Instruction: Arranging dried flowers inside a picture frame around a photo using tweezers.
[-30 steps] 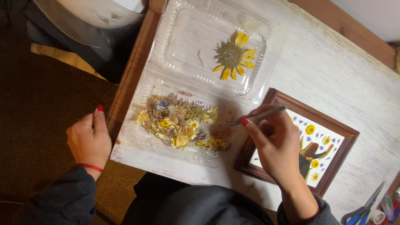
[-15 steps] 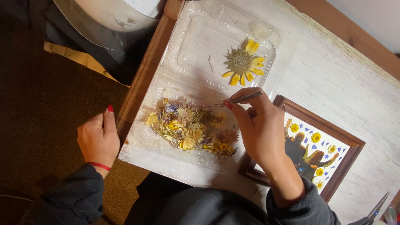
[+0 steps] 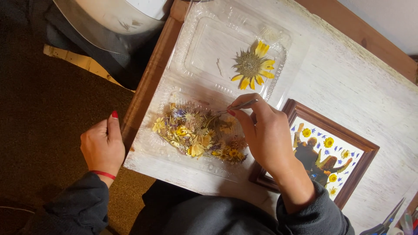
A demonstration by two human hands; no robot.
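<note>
My right hand (image 3: 265, 135) pinches thin metal tweezers (image 3: 238, 105), their tips down in a heap of small dried yellow and purple flowers (image 3: 198, 135). The heap lies in the near half of an opened clear plastic clamshell box (image 3: 204, 43). A large pressed sunflower (image 3: 252, 65) lies in the far half of that box. My left hand (image 3: 102, 146), with a red band at the wrist, rests off the table's left edge, thumb up, holding nothing. To the right stands a brown wooden frame (image 3: 348, 137) holding a picture ringed with pressed yellow and blue blooms.
The whitewashed tabletop (image 3: 348, 82) has a brown wooden rim. A pale rounded object (image 3: 113, 19) sits beyond the table's left corner over a dark floor. Scissors (image 3: 387, 222) and small items lie at the bottom right corner.
My right hand has travelled left from the frame to the flower heap, tweezers now reaching into it. The left hand has stayed by the table's edge.
</note>
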